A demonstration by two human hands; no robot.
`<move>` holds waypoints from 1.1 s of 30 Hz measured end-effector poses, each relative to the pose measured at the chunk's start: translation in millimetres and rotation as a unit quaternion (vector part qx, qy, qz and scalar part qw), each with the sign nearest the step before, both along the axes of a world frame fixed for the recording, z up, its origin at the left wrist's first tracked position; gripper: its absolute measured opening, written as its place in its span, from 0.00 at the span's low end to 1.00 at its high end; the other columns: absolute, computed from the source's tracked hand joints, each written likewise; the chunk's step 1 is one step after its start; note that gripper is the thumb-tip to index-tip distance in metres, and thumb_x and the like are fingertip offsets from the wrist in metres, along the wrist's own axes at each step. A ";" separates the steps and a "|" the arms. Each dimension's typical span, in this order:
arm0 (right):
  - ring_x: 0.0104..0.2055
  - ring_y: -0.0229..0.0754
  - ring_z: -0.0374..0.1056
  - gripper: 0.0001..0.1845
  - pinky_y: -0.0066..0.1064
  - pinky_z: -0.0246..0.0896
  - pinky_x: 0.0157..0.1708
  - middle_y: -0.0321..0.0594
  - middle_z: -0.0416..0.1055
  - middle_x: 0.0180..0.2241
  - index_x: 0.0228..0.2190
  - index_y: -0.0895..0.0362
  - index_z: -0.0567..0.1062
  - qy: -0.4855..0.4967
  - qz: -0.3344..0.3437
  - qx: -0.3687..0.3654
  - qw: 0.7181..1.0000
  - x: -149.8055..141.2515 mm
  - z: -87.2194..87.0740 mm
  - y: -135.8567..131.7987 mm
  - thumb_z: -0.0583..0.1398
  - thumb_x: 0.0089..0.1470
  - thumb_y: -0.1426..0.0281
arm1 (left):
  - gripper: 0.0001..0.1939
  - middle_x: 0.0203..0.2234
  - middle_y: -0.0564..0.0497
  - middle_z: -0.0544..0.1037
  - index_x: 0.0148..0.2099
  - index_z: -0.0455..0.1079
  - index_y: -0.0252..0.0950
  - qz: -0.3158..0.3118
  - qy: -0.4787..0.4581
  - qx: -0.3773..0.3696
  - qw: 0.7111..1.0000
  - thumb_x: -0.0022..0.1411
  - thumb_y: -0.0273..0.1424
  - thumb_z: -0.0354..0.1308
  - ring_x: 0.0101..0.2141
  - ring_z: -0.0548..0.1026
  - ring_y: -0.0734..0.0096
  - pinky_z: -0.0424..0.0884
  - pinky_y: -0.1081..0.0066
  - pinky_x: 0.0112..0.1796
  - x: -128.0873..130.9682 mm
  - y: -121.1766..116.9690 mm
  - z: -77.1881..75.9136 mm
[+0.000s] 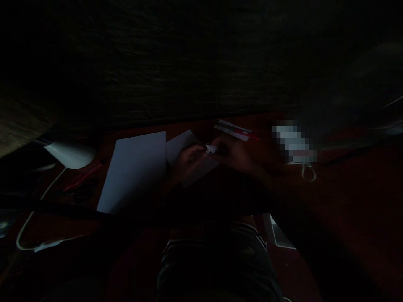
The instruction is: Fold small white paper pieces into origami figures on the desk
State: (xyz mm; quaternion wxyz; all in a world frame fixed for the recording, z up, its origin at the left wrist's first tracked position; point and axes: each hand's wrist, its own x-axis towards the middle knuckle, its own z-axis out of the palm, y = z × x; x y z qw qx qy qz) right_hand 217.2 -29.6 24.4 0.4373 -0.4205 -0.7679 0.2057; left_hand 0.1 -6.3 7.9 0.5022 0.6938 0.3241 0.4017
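Over the dark reddish table [263,150], btwn the two hands, sits a small white piece [212,148], prob. folded paper, its pointed shape the brightest spot there; main risk, by judgement, is the dim light: w/ edges this hard to see, a crease could go in crooked, or a corner slip out of the fingertips; gripping too hard could crush it, b/c it looks small & thin; a sleeve or wrist dragging could also shift the smaller sheet [179,144], which lies beneath the hands, just beside the larger sheet [138,163]; whether the two overlap, can't tell. As for pose, the left hand [189,162] comes in from lower left, fingers curled, thumb & fingertips apparently pinching the piece's near-left edge; the right hand [234,154] reaches in from lower right, back of hand up, fingers bent inward, tips pinching its right side; exact finger placement is lost in shadow; both wrists look low, nr the tabletop, but contact w/ it can't be told; beyond the right hand, a pale strip w/ red on it [231,130] lies slantwise, near but apart.
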 end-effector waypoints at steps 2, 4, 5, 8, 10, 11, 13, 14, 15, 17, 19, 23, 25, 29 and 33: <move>0.41 0.46 0.74 0.12 0.37 0.68 0.41 0.42 0.79 0.39 0.38 0.55 0.77 -0.010 0.001 0.006 1.000 -2.0 0.4 0.0 0.70 0.55 0.63 | 0.14 0.36 0.47 0.83 0.40 0.77 0.36 0.004 0.002 0.002 1.000 0.64 0.43 0.67 0.39 0.81 0.65 0.76 0.69 0.42 0.1 -0.4 -0.7; 0.41 0.46 0.74 0.13 0.37 0.68 0.41 0.42 0.79 0.39 0.38 0.55 0.77 -0.015 0.003 0.009 1.000 -3.3 0.5 0.3 0.70 0.56 0.61 | 0.14 0.35 0.48 0.83 0.38 0.77 0.36 0.011 0.004 0.000 1.000 0.63 0.42 0.67 0.38 0.81 0.65 0.75 0.69 0.41 -0.4 -0.5 -1.6; 0.41 0.46 0.74 0.14 0.37 0.67 0.41 0.42 0.79 0.39 0.38 0.55 0.77 -0.014 0.004 0.010 1.000 -3.8 0.3 0.5 0.71 0.56 0.60 | 0.14 0.34 0.48 0.83 0.38 0.77 0.35 0.015 0.004 -0.002 1.000 0.63 0.42 0.67 0.38 0.81 0.65 0.75 0.69 0.40 -0.7 -0.3 -2.0; 0.39 0.45 0.73 0.17 0.36 0.67 0.39 0.42 0.79 0.38 0.38 0.55 0.77 -0.012 -0.005 0.008 1.000 -4.9 -1.2 0.8 0.71 0.55 0.57 | 0.12 0.33 0.49 0.82 0.37 0.77 0.36 0.022 0.005 0.001 1.000 0.63 0.40 0.67 0.36 0.80 0.67 0.74 0.71 0.38 -1.8 0.9 -3.2; 0.37 0.44 0.72 0.19 0.35 0.66 0.36 0.41 0.78 0.36 0.38 0.55 0.77 -0.011 -0.017 0.001 1.000 -5.6 -2.7 0.8 0.72 0.53 0.55 | 0.10 0.32 0.49 0.82 0.36 0.78 0.36 0.024 0.006 0.002 1.000 0.62 0.38 0.67 0.35 0.79 0.68 0.73 0.71 0.36 -2.3 1.8 -3.5; 0.36 0.44 0.72 0.20 0.35 0.65 0.36 0.41 0.78 0.36 0.38 0.55 0.77 -0.010 -0.020 -0.002 1.000 -5.9 -3.3 0.7 0.73 0.52 0.54 | 0.09 0.32 0.49 0.82 0.36 0.78 0.36 0.024 0.005 0.000 1.000 0.61 0.37 0.68 0.35 0.79 0.68 0.73 0.71 0.36 -2.5 2.1 -3.3; 0.36 0.44 0.72 0.21 0.35 0.65 0.35 0.40 0.78 0.36 0.38 0.55 0.77 -0.007 -0.023 -0.004 1.000 -6.6 -4.1 0.4 0.73 0.52 0.54 | 0.09 0.32 0.49 0.82 0.35 0.77 0.36 0.019 0.003 -0.006 1.000 0.61 0.37 0.68 0.36 0.79 0.68 0.74 0.71 0.37 -2.5 2.1 -2.2; 0.36 0.44 0.72 0.22 0.35 0.66 0.36 0.41 0.78 0.36 0.39 0.55 0.77 -0.005 -0.022 -0.004 1.000 -6.9 -4.3 0.2 0.73 0.52 0.54 | 0.09 0.32 0.49 0.82 0.36 0.77 0.36 0.016 0.001 -0.009 1.000 0.60 0.37 0.68 0.36 0.80 0.67 0.74 0.71 0.37 -2.3 1.8 -1.4; 0.37 0.44 0.72 0.21 0.35 0.66 0.36 0.41 0.78 0.36 0.39 0.55 0.76 -0.005 -0.022 -0.005 1.000 -7.3 -4.2 0.0 0.73 0.52 0.54 | 0.10 0.33 0.49 0.82 0.37 0.77 0.36 0.015 -0.002 -0.010 1.000 0.60 0.38 0.68 0.36 0.80 0.67 0.74 0.70 0.38 -2.0 1.3 -0.5; 0.38 0.44 0.73 0.20 0.35 0.66 0.37 0.41 0.78 0.37 0.39 0.54 0.76 -0.009 -0.019 -0.008 1.000 -8.3 -3.8 -0.6 0.73 0.52 0.55 | 0.12 0.33 0.49 0.83 0.38 0.78 0.37 0.021 -0.008 -0.010 1.000 0.60 0.41 0.68 0.37 0.80 0.66 0.75 0.70 0.39 -1.1 -0.1 1.3; 0.39 0.45 0.74 0.19 0.35 0.67 0.38 0.41 0.78 0.38 0.39 0.54 0.76 -0.016 -0.012 -0.010 1.000 -9.6 -3.2 -1.4 0.73 0.53 0.57 | 0.15 0.34 0.49 0.83 0.40 0.77 0.37 0.028 -0.010 -0.017 0.999 0.58 0.43 0.69 0.37 0.80 0.65 0.75 0.69 0.39 -0.3 -1.3 2.3; 0.38 0.44 0.74 0.20 0.35 0.67 0.38 0.40 0.78 0.37 0.40 0.53 0.76 -0.012 -0.003 -0.014 1.000 -12.2 -3.5 -2.7 0.74 0.52 0.57 | 0.16 0.32 0.49 0.82 0.36 0.76 0.36 0.059 0.003 -0.029 0.998 0.56 0.44 0.71 0.35 0.79 0.66 0.74 0.70 0.37 -0.3 -0.8 1.7; 0.36 0.43 0.73 0.24 0.34 0.68 0.36 0.39 0.78 0.35 0.40 0.53 0.75 0.017 -0.007 -0.021 1.000 -13.0 -4.8 -2.4 0.74 0.50 0.53 | 0.16 0.31 0.50 0.81 0.35 0.75 0.36 0.072 0.003 -0.036 0.997 0.56 0.44 0.71 0.34 0.79 0.66 0.74 0.70 0.35 -1.0 0.4 0.9; 0.37 0.44 0.75 0.27 0.36 0.70 0.38 0.41 0.79 0.36 0.43 0.54 0.75 0.097 -0.025 -0.046 0.994 -13.4 -7.3 0.1 0.71 0.52 0.49 | 0.15 0.29 0.51 0.80 0.33 0.74 0.36 0.063 -0.011 -0.054 0.996 0.55 0.42 0.70 0.33 0.78 0.68 0.73 0.71 0.35 -2.0 2.1 0.1; 0.38 0.45 0.77 0.21 0.37 0.72 0.41 0.42 0.81 0.36 0.36 0.55 0.80 0.117 -0.019 -0.085 0.989 -13.7 -6.6 1.7 0.66 0.59 0.49 | 0.16 0.26 0.53 0.77 0.32 0.71 0.37 0.057 -0.009 -0.055 0.997 0.54 0.43 0.70 0.30 0.76 0.70 0.70 0.72 0.32 -2.2 1.7 0.9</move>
